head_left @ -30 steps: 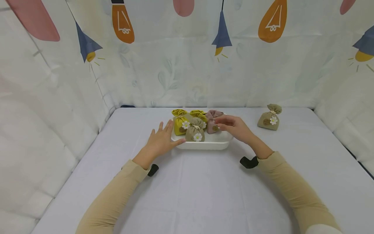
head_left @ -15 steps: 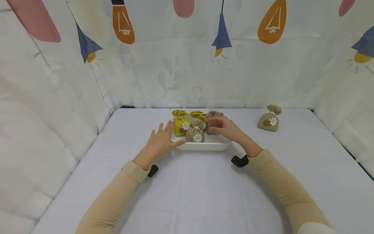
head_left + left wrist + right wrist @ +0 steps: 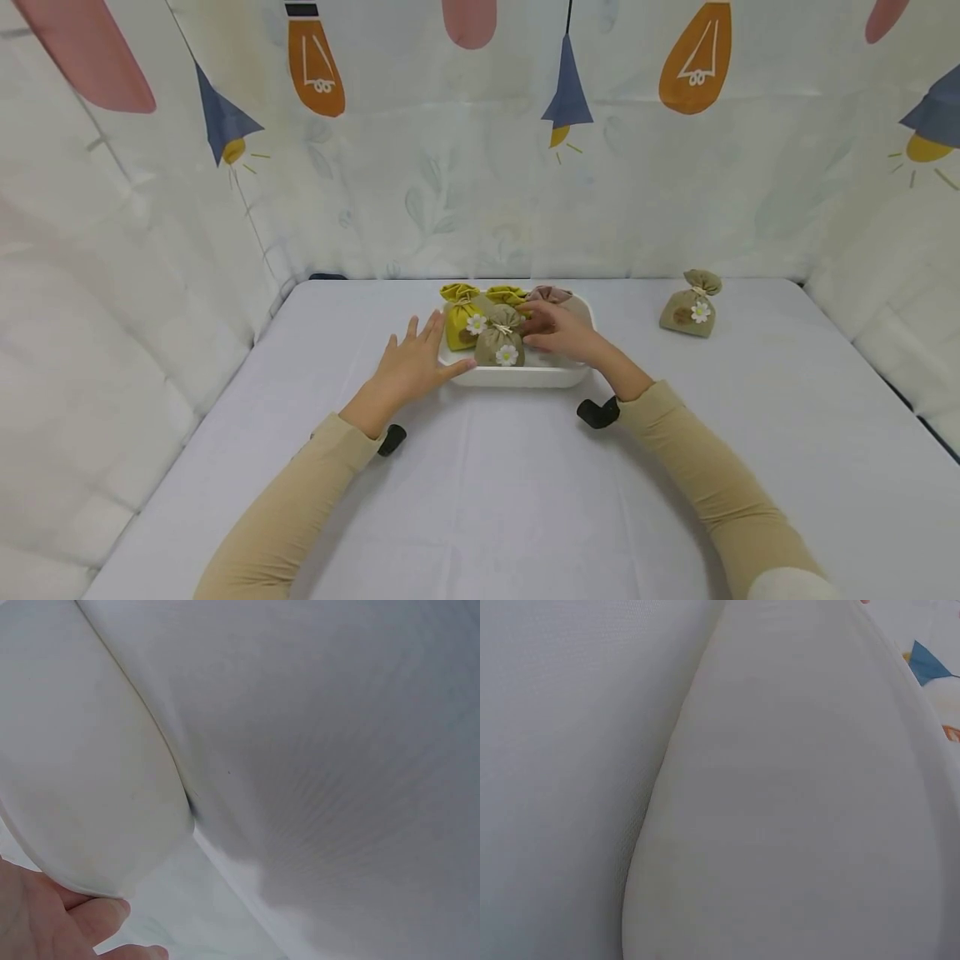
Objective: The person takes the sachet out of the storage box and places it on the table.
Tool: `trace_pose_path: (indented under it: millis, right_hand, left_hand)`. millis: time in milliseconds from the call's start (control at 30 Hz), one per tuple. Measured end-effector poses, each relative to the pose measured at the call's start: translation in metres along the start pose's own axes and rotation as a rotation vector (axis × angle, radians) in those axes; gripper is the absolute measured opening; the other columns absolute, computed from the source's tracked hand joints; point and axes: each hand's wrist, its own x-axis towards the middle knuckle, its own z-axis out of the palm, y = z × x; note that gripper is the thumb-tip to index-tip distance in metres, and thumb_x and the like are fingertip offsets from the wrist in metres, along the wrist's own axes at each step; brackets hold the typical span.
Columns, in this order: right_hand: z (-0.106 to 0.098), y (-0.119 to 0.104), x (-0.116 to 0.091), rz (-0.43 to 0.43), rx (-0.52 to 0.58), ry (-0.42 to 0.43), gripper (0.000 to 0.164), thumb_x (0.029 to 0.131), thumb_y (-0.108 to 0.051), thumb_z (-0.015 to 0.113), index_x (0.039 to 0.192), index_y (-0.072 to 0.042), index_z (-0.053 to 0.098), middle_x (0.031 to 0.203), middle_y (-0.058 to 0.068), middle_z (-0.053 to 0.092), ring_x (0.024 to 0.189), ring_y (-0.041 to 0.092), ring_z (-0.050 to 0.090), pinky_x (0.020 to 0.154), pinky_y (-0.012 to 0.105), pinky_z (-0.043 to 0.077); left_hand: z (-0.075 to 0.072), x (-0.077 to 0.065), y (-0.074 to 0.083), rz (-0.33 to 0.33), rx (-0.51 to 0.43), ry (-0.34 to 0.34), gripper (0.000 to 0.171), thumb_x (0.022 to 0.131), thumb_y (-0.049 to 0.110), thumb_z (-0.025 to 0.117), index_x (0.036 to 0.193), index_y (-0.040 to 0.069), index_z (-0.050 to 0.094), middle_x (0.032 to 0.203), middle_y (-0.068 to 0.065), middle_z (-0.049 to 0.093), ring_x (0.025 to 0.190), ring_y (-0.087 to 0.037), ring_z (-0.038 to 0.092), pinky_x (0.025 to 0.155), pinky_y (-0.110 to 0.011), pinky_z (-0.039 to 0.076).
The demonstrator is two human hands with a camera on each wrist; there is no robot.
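A white tray (image 3: 517, 377) at the back of the table bears several small tied cloth pouches. A yellow pouch (image 3: 457, 325) with a white flower stands at its left, and another yellow pouch (image 3: 506, 295) shows behind. In front is a tan pouch (image 3: 491, 346). My left hand (image 3: 405, 365), fingers spread, rests at the tray's left end; in the left wrist view its fingertips (image 3: 105, 919) touch the rim. My right hand (image 3: 568, 335) reaches over the tray, thumb and index apart at the tan pouch's right side. It partly hides a mauve pouch (image 3: 550, 294).
Another tan pouch (image 3: 686, 313) with a white flower stands on the white-covered table (image 3: 517, 483), right of the tray. A printed curtain (image 3: 465, 175) rises behind the table's back edge. The right wrist view is filled mostly by the tray's outer wall (image 3: 780, 787).
My right hand has moved left, from the mauve pouch's right side across its front to the tan pouch. The left hand and the pouches look unmoved.
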Motion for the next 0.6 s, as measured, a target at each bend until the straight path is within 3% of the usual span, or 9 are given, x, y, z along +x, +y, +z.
trace_pose_path:
  millis: [367,600]
  right_hand:
    - [0.006,-0.002,0.009,0.112,-0.047,-0.082,0.072,0.099,-0.009,0.069,0.158,-0.003,0.029,0.146,0.027,0.05,0.111,0.035,0.064,0.081,0.036,0.053]
    - [0.009,-0.002,0.015,0.15,-0.057,-0.102,0.071,0.099,-0.008,0.069,0.158,-0.003,0.03,0.147,0.027,0.05,0.13,0.036,0.054,0.079,0.035,0.056]
  left_hand:
    - [-0.001,0.0,0.0,-0.004,0.014,0.002,0.108,0.094,0.076,0.049,0.166,0.011,0.001,0.171,-0.013,0.008,0.155,-0.044,0.005,0.117,-0.07,0.011]
    - [-0.001,0.0,0.001,-0.009,0.012,-0.009,0.108,0.094,0.076,0.049,0.166,0.01,0.002,0.171,-0.013,0.008,0.154,-0.044,0.004,0.117,-0.071,0.01]
